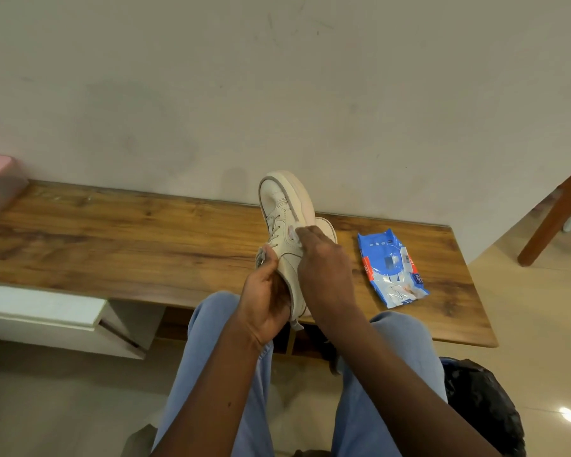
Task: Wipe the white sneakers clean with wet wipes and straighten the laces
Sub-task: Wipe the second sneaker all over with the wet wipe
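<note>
Over the long wood-grain bench [112, 232] I hold one white sneaker [284, 199] tipped on its side, thick rubber sole to my right, toe toward the wall. My left hand [264, 298] is curled round its heel opening. The second sneaker [327, 227] waits behind, mostly hidden and, I judge, still to be wiped. The crinkly blue wipes pack [391, 268] lies flat on the bench nearby. My right hand [323, 258] has its fingers bunched on a wet wipe [295, 237], pressing it to the smooth upper beside the laces [274, 225], which look not yet straightened.
</note>
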